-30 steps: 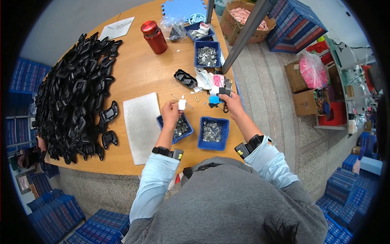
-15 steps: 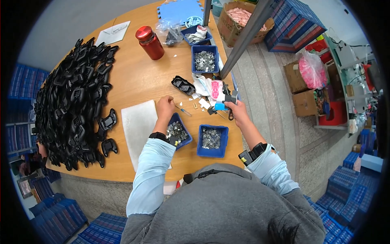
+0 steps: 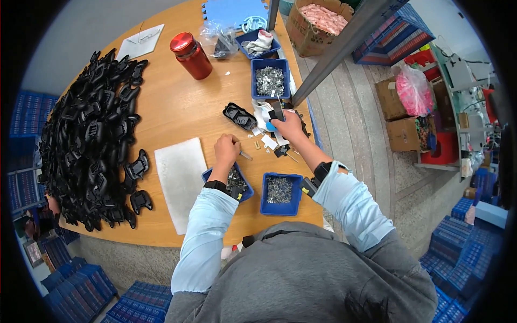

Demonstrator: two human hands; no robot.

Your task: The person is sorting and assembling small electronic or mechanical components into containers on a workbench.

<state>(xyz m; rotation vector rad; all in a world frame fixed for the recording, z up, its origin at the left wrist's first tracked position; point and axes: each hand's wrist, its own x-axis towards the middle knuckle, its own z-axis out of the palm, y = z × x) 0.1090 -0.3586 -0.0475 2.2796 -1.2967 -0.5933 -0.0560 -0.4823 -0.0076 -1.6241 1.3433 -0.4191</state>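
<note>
My left hand [image 3: 227, 148] is closed, fingertips pinched together, above the left blue bin [image 3: 250, 188] of small metal parts. Just by its fingertips is a thin, slender tool [image 3: 245, 155]; whether the fingers grip it or it lies on the table, I cannot tell. My right hand [image 3: 289, 125] is wrapped round a dark grey and black hand-held tool [image 3: 278, 112], its exact kind unclear. A bit of blue shows beneath that hand. White cloth [image 3: 260, 111] lies beside it. Left of the cloth sits a black moulded shell [image 3: 239, 116].
Black moulded shells [image 3: 97, 134] are heaped at the left beside a white foam sheet [image 3: 180, 177]. Blue bins of small parts stand near [image 3: 281, 209] and far [image 3: 270, 98]. A red jar [image 3: 195, 60] stands farther back. A metal post [image 3: 334, 51] rises at the table's right edge.
My right hand has moved left and away from me with the grey and black tool, over the white cloth. My left hand has shifted slightly right and nearer me, closer to the slender tool.
</note>
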